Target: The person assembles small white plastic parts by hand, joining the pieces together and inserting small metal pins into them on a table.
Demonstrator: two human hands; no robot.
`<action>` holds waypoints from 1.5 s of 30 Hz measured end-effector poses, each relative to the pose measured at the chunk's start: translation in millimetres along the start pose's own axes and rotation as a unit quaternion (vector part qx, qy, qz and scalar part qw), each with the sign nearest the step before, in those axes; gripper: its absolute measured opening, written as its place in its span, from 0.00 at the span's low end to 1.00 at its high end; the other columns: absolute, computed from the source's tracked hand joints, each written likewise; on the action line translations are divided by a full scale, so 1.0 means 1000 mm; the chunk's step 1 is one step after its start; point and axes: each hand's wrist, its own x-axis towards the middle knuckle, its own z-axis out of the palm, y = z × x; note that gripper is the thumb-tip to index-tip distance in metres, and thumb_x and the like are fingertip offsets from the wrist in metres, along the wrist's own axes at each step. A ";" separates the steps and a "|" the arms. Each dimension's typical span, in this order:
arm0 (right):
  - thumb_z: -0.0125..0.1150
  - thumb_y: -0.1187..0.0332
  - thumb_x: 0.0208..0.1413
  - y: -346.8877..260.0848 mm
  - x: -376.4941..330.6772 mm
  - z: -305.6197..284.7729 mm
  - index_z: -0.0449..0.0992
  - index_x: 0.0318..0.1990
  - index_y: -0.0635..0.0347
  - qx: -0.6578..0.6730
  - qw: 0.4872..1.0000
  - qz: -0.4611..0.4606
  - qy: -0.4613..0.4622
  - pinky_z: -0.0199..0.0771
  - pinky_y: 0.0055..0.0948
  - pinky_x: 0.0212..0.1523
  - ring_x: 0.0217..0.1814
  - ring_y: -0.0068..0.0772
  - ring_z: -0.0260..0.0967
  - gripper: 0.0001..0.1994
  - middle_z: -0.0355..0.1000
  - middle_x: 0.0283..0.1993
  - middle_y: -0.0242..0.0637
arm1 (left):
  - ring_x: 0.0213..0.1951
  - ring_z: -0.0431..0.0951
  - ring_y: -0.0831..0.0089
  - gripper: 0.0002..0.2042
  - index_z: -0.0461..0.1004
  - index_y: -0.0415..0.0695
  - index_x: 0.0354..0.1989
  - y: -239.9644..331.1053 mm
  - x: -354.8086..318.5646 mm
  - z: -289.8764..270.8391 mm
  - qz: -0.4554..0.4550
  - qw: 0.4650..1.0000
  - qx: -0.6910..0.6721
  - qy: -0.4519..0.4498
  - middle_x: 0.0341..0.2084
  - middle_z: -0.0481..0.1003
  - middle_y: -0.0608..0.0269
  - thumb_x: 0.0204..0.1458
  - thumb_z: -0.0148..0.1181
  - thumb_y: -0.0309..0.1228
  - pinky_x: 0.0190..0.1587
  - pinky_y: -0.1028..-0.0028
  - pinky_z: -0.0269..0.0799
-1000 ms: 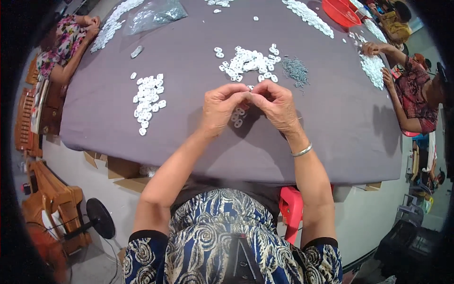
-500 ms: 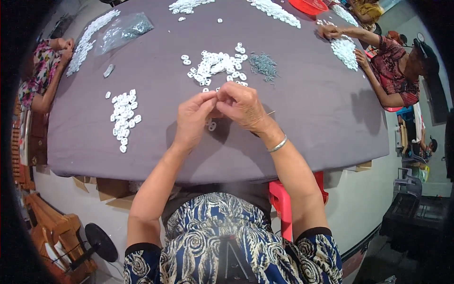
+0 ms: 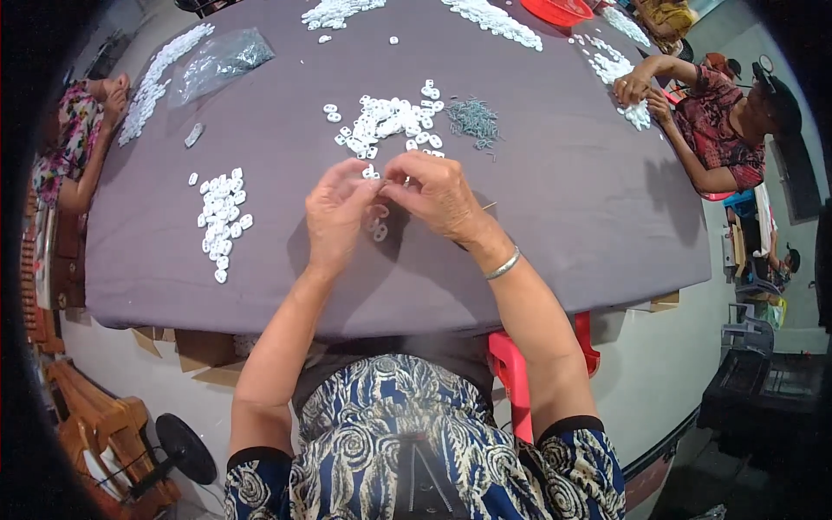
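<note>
My left hand point(image 3: 336, 217) is closed in a pinch, with a small white plastic piece point(image 3: 371, 172) showing at its fingertips. Close beside it, my right hand point(image 3: 436, 195) also pinches, its thumb and forefinger meeting the left fingertips; what they grip is too small to make out. A thin stick end point(image 3: 490, 205) juts out past the right hand. Beneath the hands lie a few white pieces point(image 3: 380, 232), partly hidden. Just beyond them is a loose heap of white two-holed pieces point(image 3: 386, 119), with a pile of small grey-green pins point(image 3: 473, 121) to its right.
Another group of white pieces point(image 3: 223, 212) lies left on the grey tablecloth point(image 3: 555, 234). Farther off are a clear plastic bag point(image 3: 221, 68), a small pale object point(image 3: 193, 134) and a red basin point(image 3: 557, 10). Co-workers' hands point(image 3: 637, 89) handle white pieces at the right; another person sits left.
My hands have shifted slightly apart at the fingertips, the left one opening its pinch a little and showing a white piece. The right co-worker's far hand has moved down over their pile.
</note>
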 end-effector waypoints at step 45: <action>0.60 0.73 0.48 0.064 -0.013 -0.108 0.76 0.32 0.60 -0.179 0.973 0.137 0.054 0.68 0.28 0.31 0.27 0.30 0.67 0.04 0.69 0.26 0.37 | 0.30 0.72 0.83 0.14 0.68 0.39 0.48 -0.007 0.000 0.010 0.032 0.999 0.021 -0.018 0.28 0.72 0.69 0.53 0.57 0.21 0.32 0.82 0.69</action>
